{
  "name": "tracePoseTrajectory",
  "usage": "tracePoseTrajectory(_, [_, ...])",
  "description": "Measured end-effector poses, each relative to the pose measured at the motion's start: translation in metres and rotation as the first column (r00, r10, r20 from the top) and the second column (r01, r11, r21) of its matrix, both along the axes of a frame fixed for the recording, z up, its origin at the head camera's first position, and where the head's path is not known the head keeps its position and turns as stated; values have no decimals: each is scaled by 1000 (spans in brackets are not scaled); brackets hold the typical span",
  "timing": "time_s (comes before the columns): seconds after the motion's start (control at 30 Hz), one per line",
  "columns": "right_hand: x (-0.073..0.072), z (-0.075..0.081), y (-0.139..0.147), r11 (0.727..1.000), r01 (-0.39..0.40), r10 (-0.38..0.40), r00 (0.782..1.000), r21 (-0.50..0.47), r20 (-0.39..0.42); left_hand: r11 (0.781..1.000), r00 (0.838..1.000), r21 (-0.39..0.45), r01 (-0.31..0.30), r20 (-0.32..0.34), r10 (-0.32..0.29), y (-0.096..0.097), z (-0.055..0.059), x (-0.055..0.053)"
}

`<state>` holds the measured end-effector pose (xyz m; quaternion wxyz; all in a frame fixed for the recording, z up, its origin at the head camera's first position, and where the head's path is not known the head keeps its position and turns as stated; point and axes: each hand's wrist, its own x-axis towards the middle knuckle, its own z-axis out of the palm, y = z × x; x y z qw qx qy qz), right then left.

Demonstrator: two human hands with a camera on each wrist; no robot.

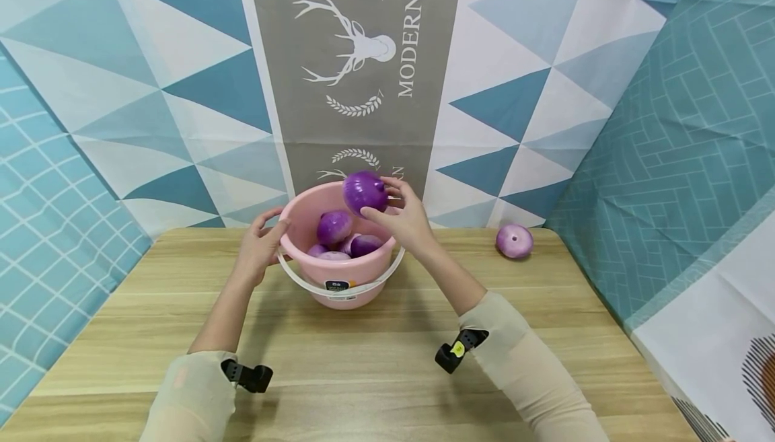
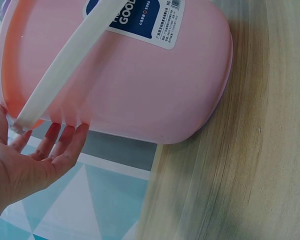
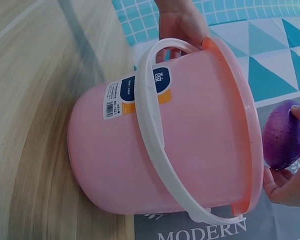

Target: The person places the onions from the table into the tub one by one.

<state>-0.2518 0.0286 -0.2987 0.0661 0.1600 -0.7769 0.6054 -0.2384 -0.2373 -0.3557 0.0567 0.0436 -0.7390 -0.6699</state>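
A pink bucket (image 1: 343, 267) with a white handle (image 1: 351, 290) stands on the wooden table, several red onions (image 1: 335, 227) inside it. At its left side my left hand (image 1: 257, 247) holds the bucket by the rim, thumb at the edge and fingertips against the outer wall in the left wrist view. Over the bucket's right rim, my right hand (image 1: 404, 216) grips a red onion (image 1: 364, 192) between thumb and fingers. The right wrist view shows that onion (image 3: 281, 135) just beyond the rim, apart from it.
One more red onion (image 1: 514, 241) lies near the back right corner of the wooden table (image 1: 339, 368). A patterned cloth (image 1: 357, 112) with a deer print hangs right behind the table, and blue tiled-pattern cloths line both sides.
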Motion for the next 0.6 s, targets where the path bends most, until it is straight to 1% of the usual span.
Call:
tracePoseTrajectory(0.23, [-1, 0, -5, 1000, -10, 10, 1000, 6, -24, 1000, 1000, -6, 0, -3, 0, 0, 0, 0])
tracePoseTrajectory(0.6, [-1, 0, -15, 1000, -9, 9, 1000, 26, -14, 1000, 1000, -1, -4, 5, 4, 0, 0, 0])
